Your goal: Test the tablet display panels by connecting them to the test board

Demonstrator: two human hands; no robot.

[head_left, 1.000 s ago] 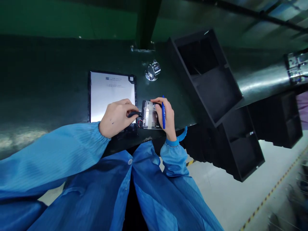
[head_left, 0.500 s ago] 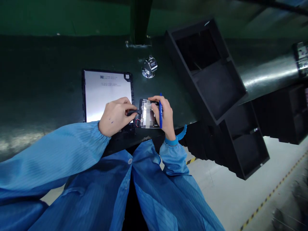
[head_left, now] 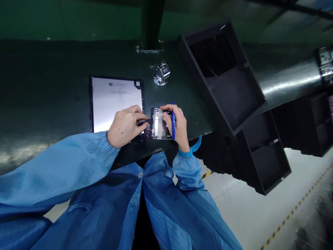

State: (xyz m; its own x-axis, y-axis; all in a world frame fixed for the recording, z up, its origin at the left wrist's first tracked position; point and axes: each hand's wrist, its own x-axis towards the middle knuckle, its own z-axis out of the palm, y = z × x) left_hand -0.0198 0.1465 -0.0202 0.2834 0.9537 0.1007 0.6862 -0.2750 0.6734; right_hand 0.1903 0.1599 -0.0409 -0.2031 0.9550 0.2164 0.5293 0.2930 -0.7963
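My left hand [head_left: 127,125] pinches a black flat strip [head_left: 143,122], perhaps a ribbon cable, at the left edge of a small circuit board [head_left: 156,129]. Pale tape [head_left: 160,121] runs down the board, and a thin red wire [head_left: 148,132] curls from its lower left corner. Closed around the board's right side is my right hand [head_left: 179,125], thumb over its face. A blue pen-like tool [head_left: 173,121] is held upright in the same hand. Under and behind my left hand lies a tablet-sized panel [head_left: 114,107], silvery white with a black frame. The strip's far end is hidden by my fingers.
A chrome tally counter [head_left: 161,73] stands on the dark green bench [head_left: 52,104] beyond the board. To the right, a black divided tray [head_left: 234,97] overhangs the bench edge, with more black trays [head_left: 270,159] stacked below. A green post [head_left: 151,24] rises at the back.
Hardly anything differs. Both hands keep their holds on the strip and the board, and the view has shifted very slightly.
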